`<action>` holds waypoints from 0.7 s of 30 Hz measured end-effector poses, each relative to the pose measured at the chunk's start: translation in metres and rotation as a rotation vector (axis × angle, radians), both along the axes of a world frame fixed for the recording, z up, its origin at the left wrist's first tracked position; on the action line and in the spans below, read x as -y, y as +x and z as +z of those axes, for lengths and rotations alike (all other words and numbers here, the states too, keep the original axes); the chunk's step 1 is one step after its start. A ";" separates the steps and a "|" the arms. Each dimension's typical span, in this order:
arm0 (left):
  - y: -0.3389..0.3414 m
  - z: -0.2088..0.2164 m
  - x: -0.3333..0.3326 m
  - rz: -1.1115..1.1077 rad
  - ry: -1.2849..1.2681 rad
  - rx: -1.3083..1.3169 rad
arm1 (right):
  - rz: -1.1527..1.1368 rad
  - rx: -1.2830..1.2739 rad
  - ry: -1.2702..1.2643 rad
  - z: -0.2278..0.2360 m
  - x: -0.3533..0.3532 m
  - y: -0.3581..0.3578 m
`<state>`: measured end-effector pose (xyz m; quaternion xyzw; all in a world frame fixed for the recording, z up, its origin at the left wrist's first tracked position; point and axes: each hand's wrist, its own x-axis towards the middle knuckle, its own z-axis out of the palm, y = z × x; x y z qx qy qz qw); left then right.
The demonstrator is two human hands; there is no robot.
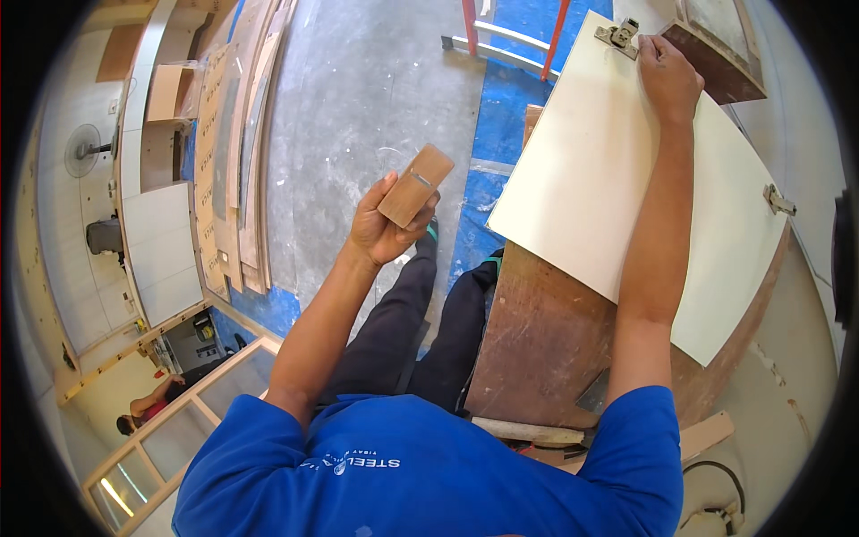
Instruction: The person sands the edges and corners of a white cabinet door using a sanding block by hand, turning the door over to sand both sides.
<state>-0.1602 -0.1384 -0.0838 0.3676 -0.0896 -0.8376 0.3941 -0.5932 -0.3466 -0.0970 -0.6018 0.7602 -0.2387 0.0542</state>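
Note:
My left hand [383, 231] is closed around a small wooden hand plane [410, 199], held up over the floor. The plane's flat face, with a narrow slot across it, is turned toward me. On my right, a white cabinet door [573, 170] lies on a brown wooden work surface [546, 331]. My right hand [671, 80] grips the far edge of this door, its fingers curled beside a metal hinge [619, 36]. Another hinge [779, 200] sits on the door's right edge.
A ladder with red rails [548, 40] stands ahead on blue floor sheeting [506, 98]. Long boards [246, 152] lean at the left, near white cabinets [159, 242]. Beyond a wooden frame [179, 407] at lower left is another person [152, 403]. A brown drawer-like box [716, 63] stands at far right.

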 end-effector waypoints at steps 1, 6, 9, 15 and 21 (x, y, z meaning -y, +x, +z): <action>-0.009 0.013 0.003 -0.024 -0.012 0.241 | -0.006 -0.015 -0.001 0.000 -0.001 -0.001; -0.010 0.019 0.007 -0.033 -0.091 0.172 | -0.009 -0.024 0.003 0.002 0.000 0.001; -0.026 0.030 0.007 -0.083 -0.124 0.506 | -0.017 -0.032 -0.015 0.000 0.001 -0.002; -0.061 0.047 -0.010 -0.138 -0.388 0.943 | -0.017 -0.016 -0.015 0.001 0.001 0.002; -0.095 0.061 -0.036 -0.213 -1.085 1.469 | -0.035 -0.021 0.001 -0.001 0.001 -0.005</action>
